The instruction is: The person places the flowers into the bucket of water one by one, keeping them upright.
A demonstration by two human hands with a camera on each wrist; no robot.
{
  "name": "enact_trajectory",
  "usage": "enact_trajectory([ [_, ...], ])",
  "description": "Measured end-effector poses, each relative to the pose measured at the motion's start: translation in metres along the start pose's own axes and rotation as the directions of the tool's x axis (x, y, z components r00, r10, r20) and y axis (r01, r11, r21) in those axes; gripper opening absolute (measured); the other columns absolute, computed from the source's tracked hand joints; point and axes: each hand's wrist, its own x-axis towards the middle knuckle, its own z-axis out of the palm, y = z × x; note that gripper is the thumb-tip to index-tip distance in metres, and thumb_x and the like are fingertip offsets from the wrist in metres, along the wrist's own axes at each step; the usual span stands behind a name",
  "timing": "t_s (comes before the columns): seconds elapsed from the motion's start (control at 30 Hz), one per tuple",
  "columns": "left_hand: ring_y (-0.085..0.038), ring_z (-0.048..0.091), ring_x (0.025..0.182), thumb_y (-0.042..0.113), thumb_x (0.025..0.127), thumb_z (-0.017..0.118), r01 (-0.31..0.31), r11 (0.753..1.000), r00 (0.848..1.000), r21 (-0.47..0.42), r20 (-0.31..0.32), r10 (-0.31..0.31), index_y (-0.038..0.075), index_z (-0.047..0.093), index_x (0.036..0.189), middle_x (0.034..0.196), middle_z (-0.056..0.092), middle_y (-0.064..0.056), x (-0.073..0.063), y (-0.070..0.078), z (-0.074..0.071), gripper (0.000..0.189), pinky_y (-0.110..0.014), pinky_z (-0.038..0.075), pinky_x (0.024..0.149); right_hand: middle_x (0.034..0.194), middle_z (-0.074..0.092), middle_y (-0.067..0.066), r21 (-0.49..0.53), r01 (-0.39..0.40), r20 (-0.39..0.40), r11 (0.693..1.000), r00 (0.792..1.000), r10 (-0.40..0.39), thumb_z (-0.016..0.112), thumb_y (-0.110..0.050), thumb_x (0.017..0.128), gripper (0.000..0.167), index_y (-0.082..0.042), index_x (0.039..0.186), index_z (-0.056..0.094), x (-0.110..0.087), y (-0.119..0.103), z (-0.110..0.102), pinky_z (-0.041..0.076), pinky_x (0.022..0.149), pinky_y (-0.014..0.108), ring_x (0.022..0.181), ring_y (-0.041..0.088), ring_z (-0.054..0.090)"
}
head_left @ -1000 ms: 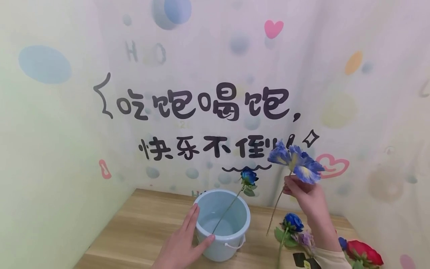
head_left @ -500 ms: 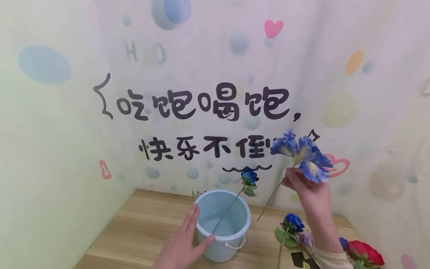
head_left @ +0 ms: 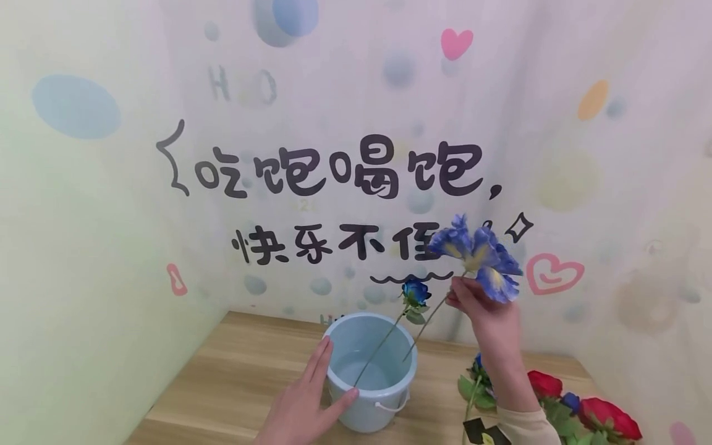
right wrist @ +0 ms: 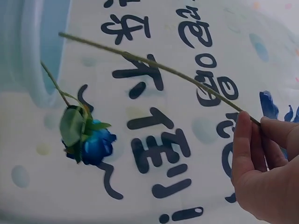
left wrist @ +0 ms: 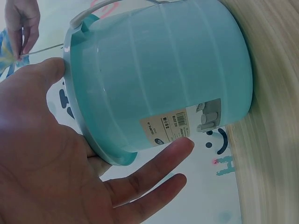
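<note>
A light blue bucket stands upright on the table. My left hand steadies it, thumb against the rim and fingers extended along the side; the left wrist view shows two straight fingers by the bucket's label. A blue rose leans in the bucket, its head above the far right rim. Between thumb and fingertips, my right hand pinches the stem of a blue iris just below the bloom. That stem slants down left, its lower end overlapping the bucket's right rim in the head view.
On the wooden table, right of the bucket, lie a leafy blue rose, red roses and a black piece, partly behind my right forearm. The bucket's white handle hangs down. A printed curtain closes the back.
My right hand has shifted slightly right, then left with the iris, and the stem's lower end has swung left from beside the bucket to its rim. The left hand keeps its place.
</note>
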Motion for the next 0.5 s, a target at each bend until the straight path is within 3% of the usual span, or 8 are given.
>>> enact_trajectory([
  [0.5,-0.038,0.068,0.114,0.083,0.094,0.05,0.011,1.0,1.0,-0.021,0.01,-0.011,0.02,0.02,0.171,0.177,0.019,0.0,0.002,-0.002,0.002,0.104,-0.064,0.061,0.079,0.096,0.078,0.006,-0.051,-0.086,0.073,0.995,0.993,0.09,0.077,-0.01,0.098,0.031,0.011,0.118,0.069,-0.008,0.043,0.022,0.064,0.083,0.035,0.085,0.023,0.076],
])
